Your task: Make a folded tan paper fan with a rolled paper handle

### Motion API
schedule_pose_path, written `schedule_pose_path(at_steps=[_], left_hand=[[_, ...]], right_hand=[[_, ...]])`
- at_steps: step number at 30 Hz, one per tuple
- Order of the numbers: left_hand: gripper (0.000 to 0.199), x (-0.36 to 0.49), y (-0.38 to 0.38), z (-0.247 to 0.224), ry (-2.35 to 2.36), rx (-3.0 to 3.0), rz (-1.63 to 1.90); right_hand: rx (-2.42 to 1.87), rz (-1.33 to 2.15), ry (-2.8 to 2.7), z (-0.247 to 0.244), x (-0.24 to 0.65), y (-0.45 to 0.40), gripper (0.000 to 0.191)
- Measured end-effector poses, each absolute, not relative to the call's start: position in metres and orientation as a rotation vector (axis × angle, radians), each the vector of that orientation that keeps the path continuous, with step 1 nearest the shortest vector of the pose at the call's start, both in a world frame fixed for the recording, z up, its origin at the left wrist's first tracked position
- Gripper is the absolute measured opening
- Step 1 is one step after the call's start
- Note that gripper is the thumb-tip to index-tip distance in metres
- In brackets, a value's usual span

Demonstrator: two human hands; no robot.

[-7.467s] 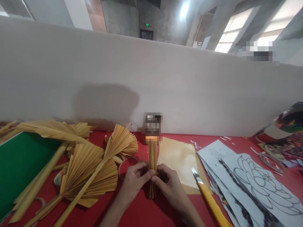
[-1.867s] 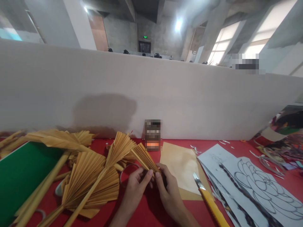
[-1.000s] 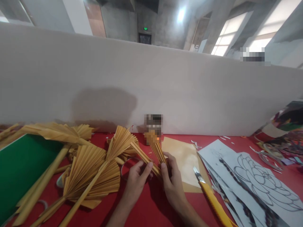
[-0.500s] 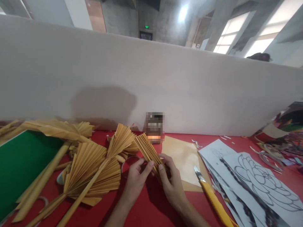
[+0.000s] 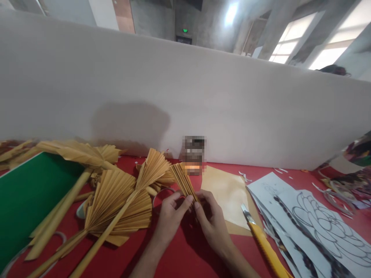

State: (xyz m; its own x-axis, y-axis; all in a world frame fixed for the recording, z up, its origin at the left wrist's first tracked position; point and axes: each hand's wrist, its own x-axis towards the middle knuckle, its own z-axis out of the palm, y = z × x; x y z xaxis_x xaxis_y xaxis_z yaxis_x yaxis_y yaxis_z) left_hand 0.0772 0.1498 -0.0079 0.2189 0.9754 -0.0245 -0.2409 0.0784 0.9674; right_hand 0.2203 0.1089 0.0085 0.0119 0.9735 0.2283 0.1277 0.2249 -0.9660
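Note:
Between my two hands is a strip of pleated brown paper [image 5: 182,178], its folds pressed close together and its far end pointing up and left. My left hand [image 5: 171,212] pinches its left side with thumb and fingers. On the other side my right hand [image 5: 210,216] grips the near part, thumb on top. The paper's lower end is hidden by my fingers. Left of my hands lie finished-looking pleated paper fans with rolled stems, one large fan [image 5: 116,197] and a narrower one [image 5: 153,166].
A yellow utility knife [image 5: 263,243] lies blade out at right, beside brown paper sheets [image 5: 226,189] and line drawings of a flower [image 5: 321,220]. A green board [image 5: 37,197] stands at left. A white partition [image 5: 232,104] rises behind the red table [image 5: 185,258].
The pleated paper looks narrower between my hands, its folds squeezed closer. The whole view has shifted slightly, so things sit a little further right.

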Motion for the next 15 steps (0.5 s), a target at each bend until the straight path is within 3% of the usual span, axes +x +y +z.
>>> schedule_pose_path(at_steps=[15], left_hand=[[0.030,0.0763,0.1505,-0.0055,0.905,1.166,1.123]], right_hand=[[-1.127,0.960,-1.358,0.0054,0.2214,0.1100,0.023]])
